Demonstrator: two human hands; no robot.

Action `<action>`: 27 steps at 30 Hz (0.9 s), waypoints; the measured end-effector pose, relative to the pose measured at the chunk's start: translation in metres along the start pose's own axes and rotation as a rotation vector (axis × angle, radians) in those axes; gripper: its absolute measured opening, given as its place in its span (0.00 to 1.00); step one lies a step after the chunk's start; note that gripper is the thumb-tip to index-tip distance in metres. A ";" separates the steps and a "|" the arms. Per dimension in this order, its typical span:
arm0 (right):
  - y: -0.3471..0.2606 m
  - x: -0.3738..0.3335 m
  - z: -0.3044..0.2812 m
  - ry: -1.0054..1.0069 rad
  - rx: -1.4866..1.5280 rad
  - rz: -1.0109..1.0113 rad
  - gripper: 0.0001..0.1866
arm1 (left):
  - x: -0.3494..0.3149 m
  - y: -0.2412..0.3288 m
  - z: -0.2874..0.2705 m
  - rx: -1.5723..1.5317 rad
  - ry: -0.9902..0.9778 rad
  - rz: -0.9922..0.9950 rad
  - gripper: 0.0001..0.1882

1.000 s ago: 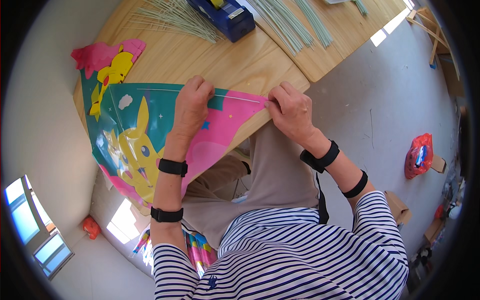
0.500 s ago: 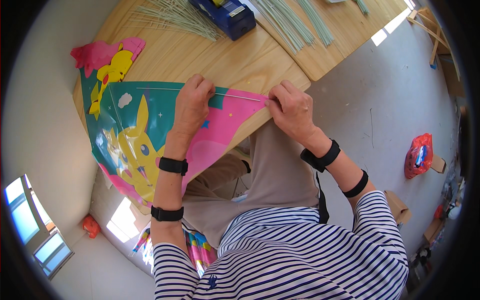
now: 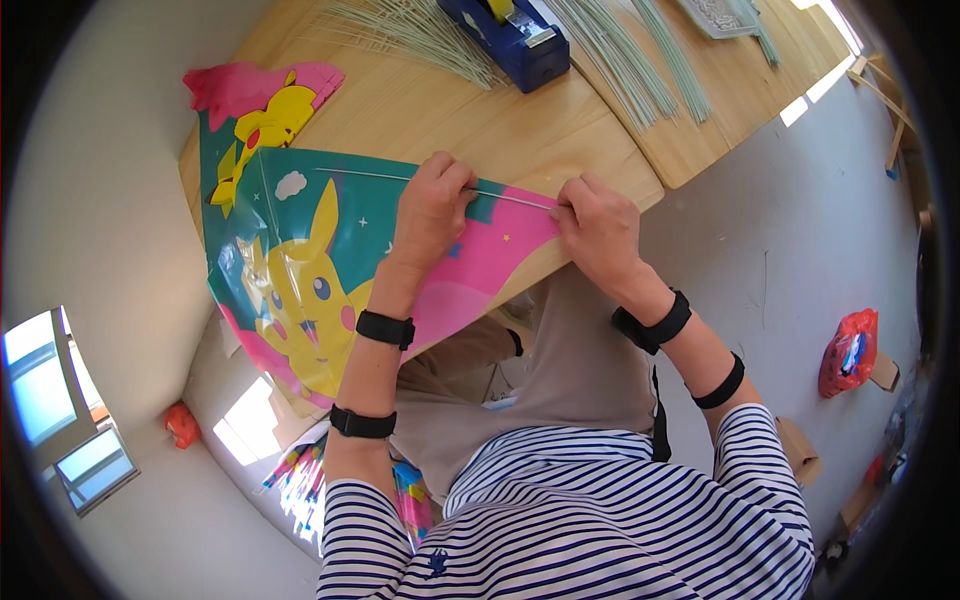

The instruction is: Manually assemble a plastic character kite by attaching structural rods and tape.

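Observation:
A kite sheet (image 3: pixel 345 225) in teal and pink, printed with a yellow cartoon character, lies on the wooden table and overhangs its near edge. Along its far edge runs a thin pale rod (image 3: pixel 370 175). My left hand (image 3: pixel 433 210) is closed over the rod partway along, fingertips pinched on it and hiding that stretch. At the pink right-hand corner, my right hand (image 3: pixel 600 230) pinches the rod's end against the sheet. The corner itself is covered by those fingers.
Bundles of pale rods (image 3: pixel 615 60) and a blue tape dispenser (image 3: pixel 530 55) lie at the back of the table (image 3: pixel 520 130). Another folded kite sheet (image 3: pixel 265 85) sits at the far left. A clear box (image 3: pixel 722 18) stands back right; a red bag (image 3: pixel 850 350) rests on the floor.
The whole view has shifted, so the table and kite appear further right. My right fingers have closed over the rod's end at the corner; my left hand keeps its pinch on the rod.

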State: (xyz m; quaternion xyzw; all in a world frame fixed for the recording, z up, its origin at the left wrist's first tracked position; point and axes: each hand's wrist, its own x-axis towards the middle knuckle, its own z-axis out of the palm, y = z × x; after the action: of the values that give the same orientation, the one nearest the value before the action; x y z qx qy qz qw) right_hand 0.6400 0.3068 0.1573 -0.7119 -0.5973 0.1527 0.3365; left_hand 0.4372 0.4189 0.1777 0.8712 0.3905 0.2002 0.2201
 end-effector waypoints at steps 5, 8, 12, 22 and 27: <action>-0.001 0.001 0.000 -0.012 0.026 0.014 0.08 | -0.026 -0.028 -0.009 -0.119 0.329 -0.353 0.06; -0.002 0.002 -0.002 -0.025 0.026 0.021 0.08 | -0.037 -0.034 -0.013 -0.203 0.368 -0.451 0.06; -0.002 0.003 -0.002 -0.032 0.024 0.015 0.08 | -0.031 -0.034 -0.007 -0.169 0.352 -0.409 0.03; -0.001 0.003 -0.002 -0.052 0.027 0.022 0.08 | -0.018 -0.020 -0.002 0.170 0.292 -0.350 0.02; 0.000 0.004 -0.002 -0.043 0.024 0.011 0.09 | -0.017 -0.015 -0.001 0.300 0.279 -0.237 0.01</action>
State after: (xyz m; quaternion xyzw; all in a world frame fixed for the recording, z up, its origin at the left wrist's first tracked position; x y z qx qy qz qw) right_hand 0.6425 0.3094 0.1596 -0.7077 -0.5984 0.1768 0.3313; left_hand 0.4174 0.4153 0.1669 0.8060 0.5422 0.2312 0.0540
